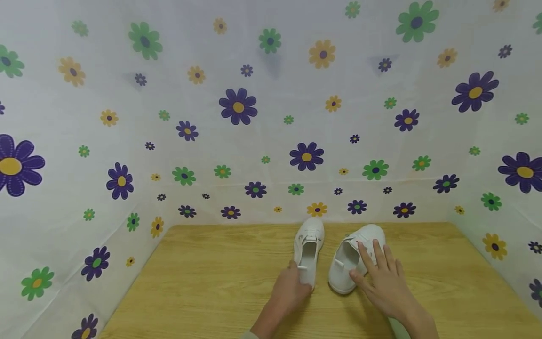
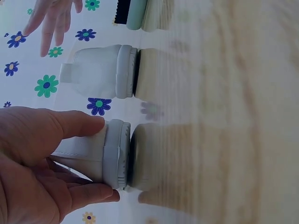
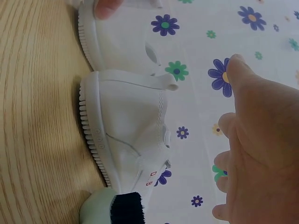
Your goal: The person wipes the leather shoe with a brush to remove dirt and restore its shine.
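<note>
Two white low shoes stand side by side on the wooden surface, toes toward the back. My left hand (image 1: 289, 290) grips the left shoe (image 1: 312, 229) at its heel, thumb on one side and fingers on the other. Over the right shoe (image 1: 371, 232), which is angled outward, hovers my right hand (image 1: 388, 286) with its fingers spread and nothing in it. The right wrist view shows a gap between that hand and the shoe's side. A light green brush (image 3: 97, 208) with black bristles lies on the surface beside the right shoe, partly hidden under my right forearm in the head view.
Wood-grain tabletop (image 1: 203, 282) extends to both sides of the shoes. A white sheet (image 1: 262, 136) printed with purple, green and yellow flowers rises along the back and both sides, and the left shoe's toe reaches close to its lower edge.
</note>
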The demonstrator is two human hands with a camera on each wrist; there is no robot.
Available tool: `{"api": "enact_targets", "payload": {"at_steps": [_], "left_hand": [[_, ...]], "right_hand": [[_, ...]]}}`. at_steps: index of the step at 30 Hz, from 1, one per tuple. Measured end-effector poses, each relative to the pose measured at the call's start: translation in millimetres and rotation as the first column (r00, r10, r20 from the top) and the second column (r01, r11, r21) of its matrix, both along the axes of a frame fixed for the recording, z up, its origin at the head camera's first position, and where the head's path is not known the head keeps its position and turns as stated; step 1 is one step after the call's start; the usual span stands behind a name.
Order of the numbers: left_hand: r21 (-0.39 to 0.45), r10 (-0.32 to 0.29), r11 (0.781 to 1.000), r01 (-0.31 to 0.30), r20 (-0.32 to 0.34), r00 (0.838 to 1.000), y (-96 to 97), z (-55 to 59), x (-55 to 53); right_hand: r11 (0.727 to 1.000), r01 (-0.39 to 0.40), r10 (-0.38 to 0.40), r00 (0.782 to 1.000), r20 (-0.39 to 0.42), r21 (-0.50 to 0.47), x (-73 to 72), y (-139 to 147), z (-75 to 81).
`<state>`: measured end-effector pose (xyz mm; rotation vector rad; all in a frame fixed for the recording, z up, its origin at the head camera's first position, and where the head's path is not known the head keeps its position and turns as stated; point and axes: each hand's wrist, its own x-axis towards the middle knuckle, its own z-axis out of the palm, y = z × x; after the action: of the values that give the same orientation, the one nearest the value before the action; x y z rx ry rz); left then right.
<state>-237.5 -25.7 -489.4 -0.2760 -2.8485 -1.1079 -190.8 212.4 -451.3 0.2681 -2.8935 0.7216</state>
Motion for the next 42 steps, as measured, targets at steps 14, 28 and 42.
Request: {"api": "enact_targets", "payload": {"at_steps": [14, 28, 42], "left_hand": [[0.072, -0.052, 0.996, 0.051, 0.015, 0.999, -16.4, -2.4, 5.2], [0.113, -0.154, 0.982, 0.150, 0.027, 0.988, -38.2, -4.8, 4.4], [0.082, -0.186, 0.980, 0.182, 0.043, 0.982, -52.7, -0.2, 5.0]], "right_hand": [[1.000, 0.004, -0.004, 1.000, 0.020, 0.017, -0.5, 0, -1.6], [1.000, 0.001, -0.002, 1.000, 0.020, 0.015, -1.0, 2, -1.8], [1.000, 0.000, -0.001, 0.999, 0.032, 0.012, 0.5, 3, -1.2]]}}
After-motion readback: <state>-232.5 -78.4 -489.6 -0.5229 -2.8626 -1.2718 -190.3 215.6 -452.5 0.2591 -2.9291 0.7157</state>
